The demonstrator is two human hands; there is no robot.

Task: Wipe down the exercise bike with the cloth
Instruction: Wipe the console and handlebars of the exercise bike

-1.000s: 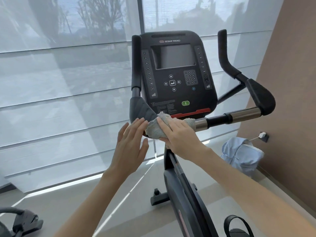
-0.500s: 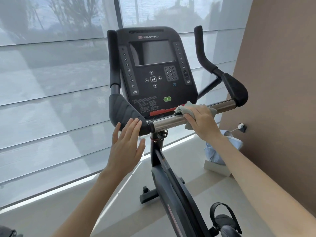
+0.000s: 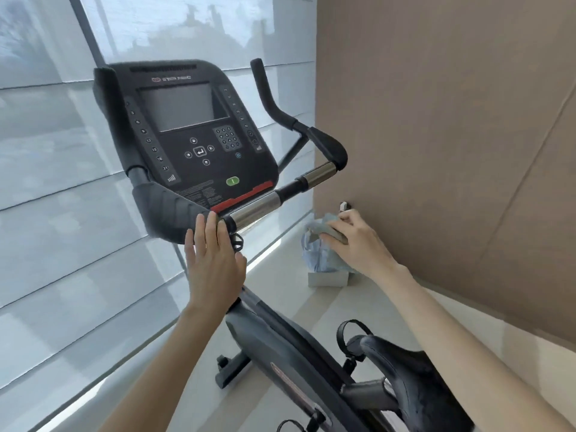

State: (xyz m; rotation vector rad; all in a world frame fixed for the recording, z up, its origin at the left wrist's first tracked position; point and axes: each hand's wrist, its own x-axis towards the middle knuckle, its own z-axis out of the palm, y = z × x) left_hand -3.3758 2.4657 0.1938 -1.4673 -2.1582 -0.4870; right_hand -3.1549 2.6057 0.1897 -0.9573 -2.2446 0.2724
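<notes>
Left hand (image 3: 215,260) lies flat, fingers together, against the left grip pad (image 3: 168,207) of the exercise bike (image 3: 274,335) (steadying it, I'd say), while the right hand (image 3: 355,241) clutches the bunched cloth (image 3: 325,228) clear of the chrome bar (image 3: 255,208), out right, seemingly between passes.

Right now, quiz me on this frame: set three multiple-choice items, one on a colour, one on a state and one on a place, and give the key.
1. The oval button low on the console is: A blue, B green, C yellow.
2. The left hand has its fingers: A straight, holding nothing, B balled into a fist, C pinching the button.
3. The cloth is: A on the console, B under the left hand, C in the right hand, clear of the handlebar.

Key: B, it shows green above the red strip. A, the fingers lie flat by the black grip. C, the right hand grips it out to the right of the bar.
</notes>
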